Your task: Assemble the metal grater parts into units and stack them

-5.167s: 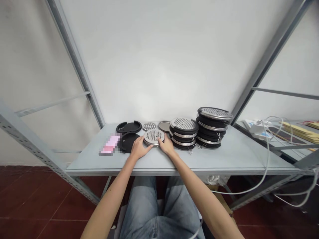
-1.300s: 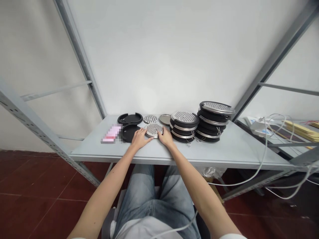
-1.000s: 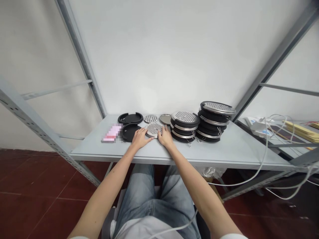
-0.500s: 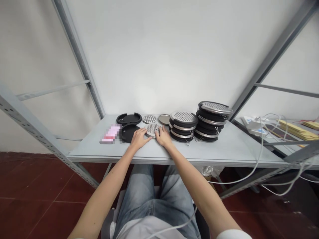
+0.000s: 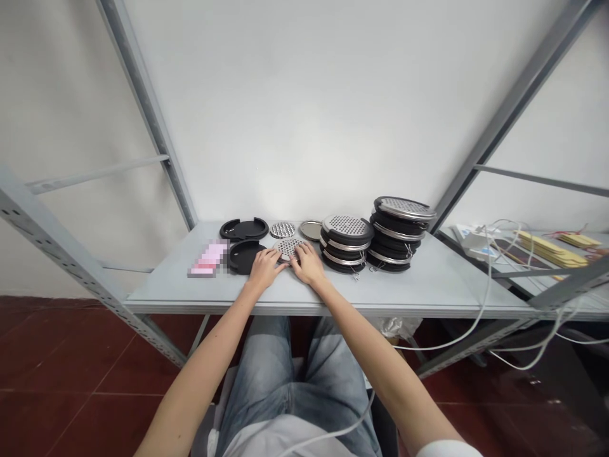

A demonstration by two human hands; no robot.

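Wall (image 5: 304, 114): pale, behind everything, well beyond the left hand (image 5: 265, 268) and the right hand (image 5: 307, 265).
Table (image 5: 413, 292): grey, beneath both hands, its front edge nearer the person than either.
Jeans (image 5: 266, 374): blue, below the hands, in front of that edge.
Tall stack (image 5: 397, 247): black rounds with silver bands and a perforated silver top, right of the right hand, past the shorter pile.
Short stack (image 5: 345, 246): similar rounds, just right of the right hand.
Upper black holder (image 5: 244, 230): flat, beyond the left hand and to its left.
Lower black holder (image 5: 243, 257): just left of the left hand; whether they touch is unclear.
Left hand: at the disc's left side, fingers close together, thumb spread away; cannot tell whether it pinches the rim.
Right hand: bent fingers over the disc's right part, thumb apart; cannot tell how firmly they press.
Perforated disc (image 5: 287, 246): silver, lying flat between the hands, partly covered by them.
Plain disc (image 5: 310, 231): beyond the right hand.
Toothed disc (image 5: 282, 230): beyond the perforated one, farther from the hands.
Pink item (image 5: 212, 257): pixelated, left of the left hand, past the lower holder.
Wire clip (image 5: 356, 277): at the short stack's base, right of the right hand.
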